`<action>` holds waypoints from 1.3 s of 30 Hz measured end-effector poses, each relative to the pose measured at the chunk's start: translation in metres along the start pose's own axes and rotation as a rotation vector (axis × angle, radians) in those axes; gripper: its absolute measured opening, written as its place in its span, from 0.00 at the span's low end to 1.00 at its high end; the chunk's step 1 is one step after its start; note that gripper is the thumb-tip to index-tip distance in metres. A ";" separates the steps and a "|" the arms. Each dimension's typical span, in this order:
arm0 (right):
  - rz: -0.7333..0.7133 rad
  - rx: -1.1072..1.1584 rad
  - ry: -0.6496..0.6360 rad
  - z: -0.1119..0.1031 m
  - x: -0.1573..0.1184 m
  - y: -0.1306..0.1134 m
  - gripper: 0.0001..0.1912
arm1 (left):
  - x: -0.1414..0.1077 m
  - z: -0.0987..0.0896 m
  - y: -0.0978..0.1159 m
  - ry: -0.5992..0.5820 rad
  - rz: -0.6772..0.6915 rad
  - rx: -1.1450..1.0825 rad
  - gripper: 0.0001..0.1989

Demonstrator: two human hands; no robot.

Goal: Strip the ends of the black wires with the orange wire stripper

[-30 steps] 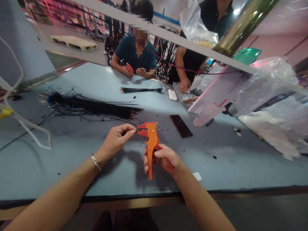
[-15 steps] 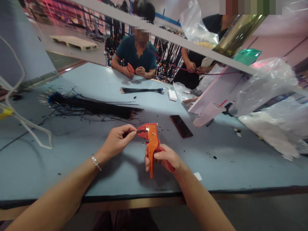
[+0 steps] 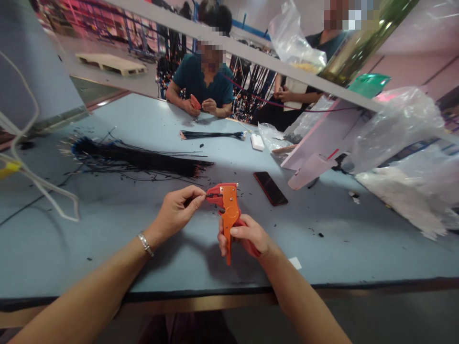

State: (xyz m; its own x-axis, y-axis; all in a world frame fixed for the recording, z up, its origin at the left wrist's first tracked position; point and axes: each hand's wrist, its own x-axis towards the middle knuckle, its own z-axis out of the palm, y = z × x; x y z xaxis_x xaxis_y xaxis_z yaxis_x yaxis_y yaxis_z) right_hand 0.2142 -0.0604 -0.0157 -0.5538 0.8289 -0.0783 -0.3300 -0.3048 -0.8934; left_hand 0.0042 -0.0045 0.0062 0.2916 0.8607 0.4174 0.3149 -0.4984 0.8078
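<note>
My right hand (image 3: 247,236) is wrapped round the handles of an orange and red wire stripper (image 3: 229,205), held upright above the table. Its red jaws point left, towards my left hand (image 3: 182,208). Thumb and forefinger of that hand are pinched together on a thin black wire (image 3: 207,195) at the mouth of the jaws; most of the wire is hidden by the fingers. Beyond my left hand a thick bundle of black wires (image 3: 143,155) lies on the table, with bare coppery ends at its right.
A phone (image 3: 270,188) lies right of the stripper. Farther back are a smaller wire bundle (image 3: 213,135) and a white box (image 3: 257,142). Plastic bags (image 3: 398,129) crowd the right side. A co-worker (image 3: 204,86) sits opposite with a red tool; another person stands behind.
The wire stripper and my left hand have shifted slightly to the right. The standing person in the back has moved their arms and upper body.
</note>
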 end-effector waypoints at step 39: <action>-0.068 -0.108 0.053 0.009 0.004 0.009 0.15 | -0.002 -0.001 0.004 0.028 0.011 0.099 0.12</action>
State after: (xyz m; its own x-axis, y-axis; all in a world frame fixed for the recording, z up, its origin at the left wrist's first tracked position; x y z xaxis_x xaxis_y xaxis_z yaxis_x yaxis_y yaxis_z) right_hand 0.2018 -0.0637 -0.0196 -0.4909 0.8704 -0.0361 -0.2796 -0.1967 -0.9397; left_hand 0.0041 -0.0087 0.0092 0.2706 0.8572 0.4381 0.3996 -0.5141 0.7590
